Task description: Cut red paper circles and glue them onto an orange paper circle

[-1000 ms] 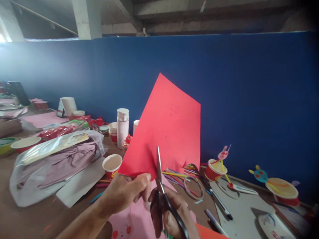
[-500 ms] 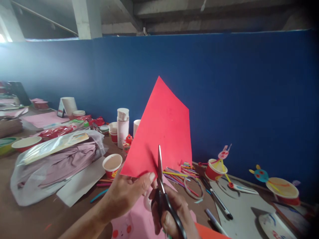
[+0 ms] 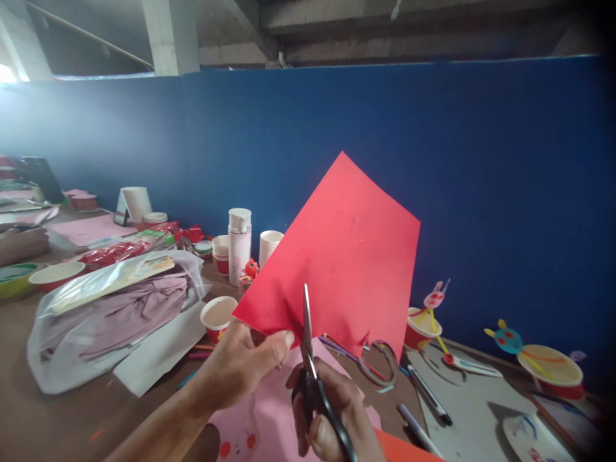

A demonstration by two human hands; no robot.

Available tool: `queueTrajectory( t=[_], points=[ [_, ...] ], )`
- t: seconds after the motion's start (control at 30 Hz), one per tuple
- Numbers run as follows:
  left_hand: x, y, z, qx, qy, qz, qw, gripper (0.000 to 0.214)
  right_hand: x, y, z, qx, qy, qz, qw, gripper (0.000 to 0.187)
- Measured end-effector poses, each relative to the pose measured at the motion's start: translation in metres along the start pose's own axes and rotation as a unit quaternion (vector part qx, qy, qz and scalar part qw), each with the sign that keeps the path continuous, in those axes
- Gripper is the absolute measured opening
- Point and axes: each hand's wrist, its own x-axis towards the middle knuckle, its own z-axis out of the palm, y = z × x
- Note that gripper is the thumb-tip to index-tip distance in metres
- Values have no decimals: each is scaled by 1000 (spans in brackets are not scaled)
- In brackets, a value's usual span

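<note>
A sheet of red paper stands tilted in front of me, its lower left edge pinched between the thumb and fingers of my left hand. Black-handled scissors are in my right hand, with fingers through the handles and the blades pointing up. The blades lie at the paper's lower edge, just right of my left thumb. Beneath my hands is pink paper bearing red spots.
A paper cup, a white bottle and a plastic bag with mauve cloth stand or lie to the left. Rightward are markers, a decorated cup and another bowl with a blue head. A blue partition rises behind.
The red paper has swung to the right and shows more of its face. My left hand has shifted slightly, still holding its edge; the scissors stay almost in place.
</note>
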Motion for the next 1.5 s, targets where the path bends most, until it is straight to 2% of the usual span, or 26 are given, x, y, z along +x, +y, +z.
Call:
queueTrajectory(
  t=[0.17,0.27,0.5,0.83,1.3,1.5],
  points=[
    [-5,4,5,1,47,-26,999,18,-2,2,-1,-11,9,10,1000,46],
    [-5,5,5,4,52,-25,998,17,-2,2,-1,-10,9,10,1000,47],
    [1,-3,-6,26,-15,-11,999,18,-1,-5,0,-1,0,10,1000,50],
    [1,1,-6,16,-5,-5,1000,19,-3,-11,1,18,3,15,1000,54],
    [1,-1,-12,23,-21,-43,999,20,-1,-15,4,28,-7,14,999,56],
    [0,8,-11,12,-22,-48,999,17,1,-15,5,32,-23,14,999,57]
  ],
)
